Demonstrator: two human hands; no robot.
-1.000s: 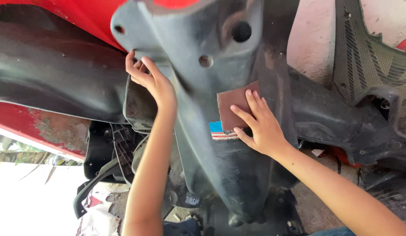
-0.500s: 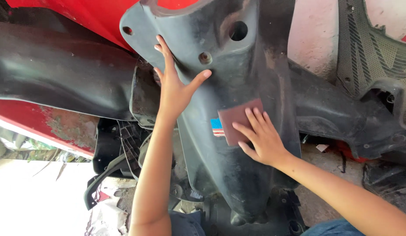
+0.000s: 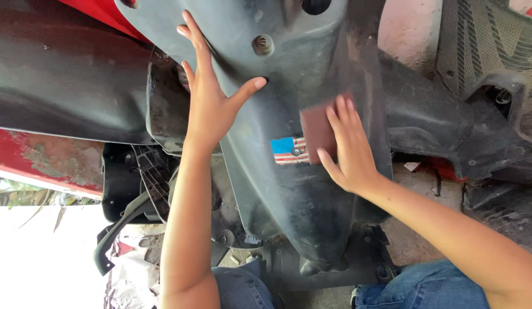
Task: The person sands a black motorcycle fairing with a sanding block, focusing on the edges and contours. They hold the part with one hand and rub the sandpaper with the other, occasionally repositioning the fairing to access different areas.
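Two hands press on one dark grey plastic panel (image 3: pixel 289 189), a long moulded scooter body piece with rounded ribs and bolt holes. Since a second ago the left hand (image 3: pixel 211 97) has come off the panel's left edge, where its fingers were curled round the rim, and now lies flat with fingers spread wide against the upper face, thumb stretched to the right. That reads as a firmer brace, steadying the panel while the other hand works. The right hand (image 3: pixel 346 146) has slid a little up and right along the panel's centre; its fingers lie straight and close together, pressing a small reddish-brown sanding sheet (image 3: pixel 316 133) flat to the surface. The sheet sits under the fingertips, just right of a small striped blue, red and white sticker (image 3: pixel 289 150), and looks thin, matte and gritty. Neither hand is clamped on anything; both push open-palmed. The plastic is dull, scuffed and dusty, paler where it is rubbed. A glossy red body panel (image 3: pixel 42 160) with flaking, rusty patches runs along the left, and a ribbed black grille piece (image 3: pixel 489 51) stands at the upper right. Blue jeans (image 3: pixel 426 286) show at the bottom, above a dusty concrete floor (image 3: pixel 415 229)
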